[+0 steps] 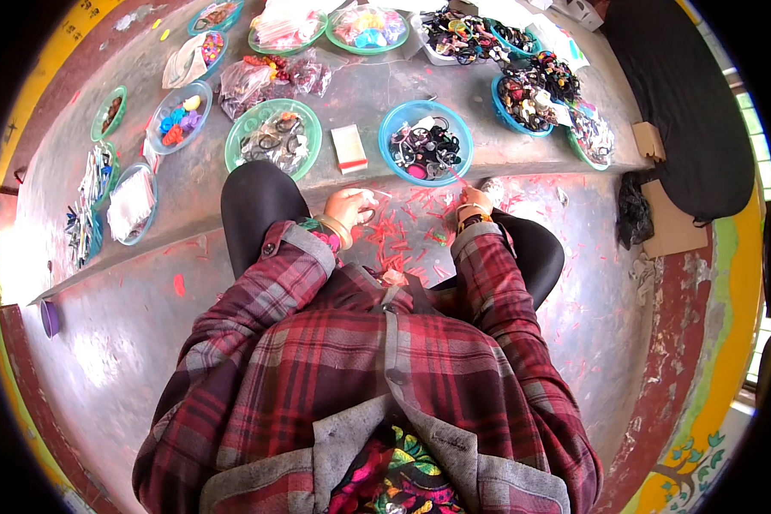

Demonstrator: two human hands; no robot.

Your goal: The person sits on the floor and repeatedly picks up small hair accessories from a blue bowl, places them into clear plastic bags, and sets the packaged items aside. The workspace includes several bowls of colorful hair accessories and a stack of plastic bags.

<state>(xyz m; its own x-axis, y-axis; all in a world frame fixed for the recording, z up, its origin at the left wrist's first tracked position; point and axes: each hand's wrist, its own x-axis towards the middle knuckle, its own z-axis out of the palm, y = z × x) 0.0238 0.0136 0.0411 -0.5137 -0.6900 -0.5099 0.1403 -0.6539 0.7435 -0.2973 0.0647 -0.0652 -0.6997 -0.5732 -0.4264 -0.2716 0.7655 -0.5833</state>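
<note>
My left hand, with bangles at the wrist, is closed beside my left knee. A thin whitish piece sticks out from its fingertips, too small to name. Near my right knee my right hand is closed in a pinch, and a thin red strip seems to rise from its fingers. Between the hands, many red scraps lie scattered on the floor. Just beyond, on the raised ledge, stand a blue basket of dark hair ties and a white-and-red box.
A green basket holds hair ties and clear packets. Several more baskets and plastic bags cover the ledge. Its front edge runs just past my knees. A black cloth and cardboard lie at right; a purple cup stands at left.
</note>
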